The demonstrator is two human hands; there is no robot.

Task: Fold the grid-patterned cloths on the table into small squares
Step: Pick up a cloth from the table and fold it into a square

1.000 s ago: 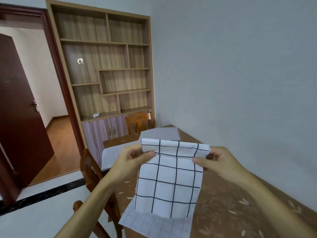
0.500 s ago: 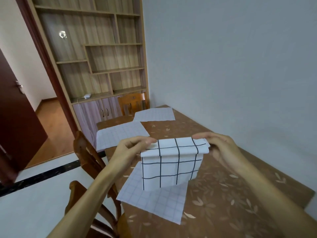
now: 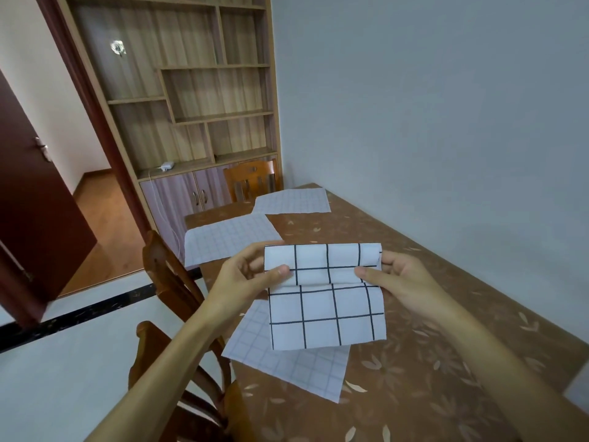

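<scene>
Pinching the bold-grid cloth (image 3: 325,298) at its folded upper edge, the left hand (image 3: 245,277) and right hand (image 3: 403,279) hold it over the bench (image 3: 414,393). A fine-grid cloth (image 3: 287,365) lies flat on the bench beneath; a second cloth (image 3: 229,240) and third cloth (image 3: 293,201) lie toward the bench's far end.

**Soft even light, warped edges**

Diffuse light is filling the room, casting only faint shadows. The bold-grid cloth (image 3: 325,301) is reading sharp at centre. The shelf unit (image 3: 191,90) at 11 o'clock and the door (image 3: 35,193) at 9 o'clock are leaning, bent by the wide lens.
</scene>
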